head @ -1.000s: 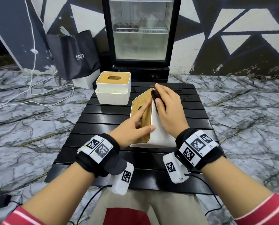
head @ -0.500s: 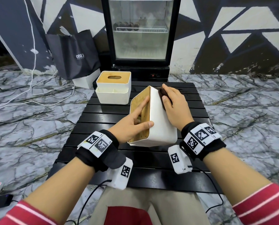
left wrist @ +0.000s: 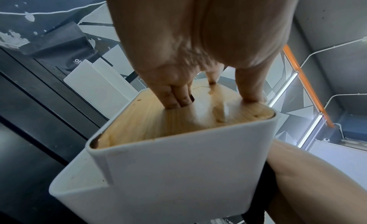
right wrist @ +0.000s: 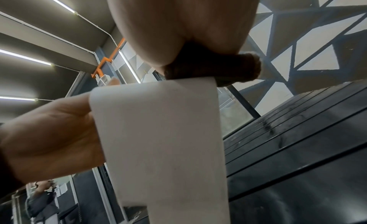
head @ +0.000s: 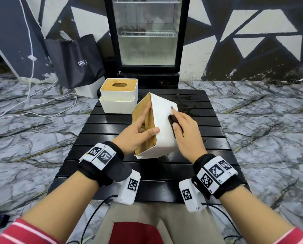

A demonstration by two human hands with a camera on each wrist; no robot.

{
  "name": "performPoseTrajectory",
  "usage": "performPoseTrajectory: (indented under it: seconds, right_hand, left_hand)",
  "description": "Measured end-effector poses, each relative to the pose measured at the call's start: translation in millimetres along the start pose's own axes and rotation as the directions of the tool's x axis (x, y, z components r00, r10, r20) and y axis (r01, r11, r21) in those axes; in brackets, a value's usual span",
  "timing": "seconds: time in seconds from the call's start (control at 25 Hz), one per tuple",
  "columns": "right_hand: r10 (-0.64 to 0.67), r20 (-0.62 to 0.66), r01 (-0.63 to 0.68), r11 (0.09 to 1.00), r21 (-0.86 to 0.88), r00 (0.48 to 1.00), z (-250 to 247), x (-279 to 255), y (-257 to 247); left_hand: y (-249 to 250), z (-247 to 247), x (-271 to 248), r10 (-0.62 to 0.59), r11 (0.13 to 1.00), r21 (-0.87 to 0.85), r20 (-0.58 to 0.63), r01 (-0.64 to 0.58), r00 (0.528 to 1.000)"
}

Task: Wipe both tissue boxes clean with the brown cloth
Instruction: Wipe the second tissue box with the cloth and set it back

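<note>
Head view, left to right: a dark shopping bag [head: 75,60] leans against the painted wall on the far left, with a white cable [head: 31,95] trailing over the marble floor, and a glass-door fridge [head: 148,37] stands at the far centre. On the black slatted table [head: 214,138], an upright tissue box [head: 119,95] with a slotted wooden top sits at the far left edge. Nearer the middle, a tipped tissue box [head: 163,127] balances on one lower edge, its wooden top turned left.

The left hand [head: 135,136] grasps that tipped box, thumb hooked over the near white edge and index finger stretched along the wood. Only the left wrist view shows the other fingers [left wrist: 176,97] tucked into the slot of the wooden top, and a stepped white side wall below.

To the right, the right hand [head: 186,136] lies flat on the box's upper white side, pressing the brown cloth [head: 173,122] beneath its fingers; whether those fingers curl round the cloth cannot be told. The right wrist view alone shows the cloth bunched into a thick roll [right wrist: 214,70] squeezed between palm and box edge, with streaks on the table slats at right.
</note>
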State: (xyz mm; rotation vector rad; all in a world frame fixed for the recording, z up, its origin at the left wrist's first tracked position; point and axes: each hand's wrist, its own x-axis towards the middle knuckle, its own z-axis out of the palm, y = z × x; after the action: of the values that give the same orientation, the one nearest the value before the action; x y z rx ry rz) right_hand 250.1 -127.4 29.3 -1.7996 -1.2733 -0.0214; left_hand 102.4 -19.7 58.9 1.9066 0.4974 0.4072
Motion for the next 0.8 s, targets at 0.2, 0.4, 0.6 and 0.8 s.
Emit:
performPoseTrajectory:
  seconds: [0.2,0.4,0.6,0.8]
  right_hand:
    - [0.01,0.023,-0.011,1.0,0.029,1.0,2.4,-13.5,-16.4]
    - [-0.047,0.035,0.045,0.997,0.064,0.998,7.4,-23.2,-33.2]
    - [0.013,0.002,-0.013,0.997,0.082,1.0,6.1,-24.5,-24.7]
    - [-0.06,0.017,0.058,0.993,0.101,0.998,10.4,-30.1,-29.2]
  left_hand:
    - [-1.1,6.7,-0.9,-0.01,1.0,-0.01,-0.068,0.009,0.998]
    - [-2.7,4.6,-1.5,-0.002,1.0,-0.013,-0.074,0.001,0.997]
    - [-4.3,8.1,-1.4,0.001,0.998,-0.07,-0.118,-0.009,0.993]
    - [-3.8,5.3,-2.8,0.004,0.996,-0.083,-0.106,-0.012,0.994]
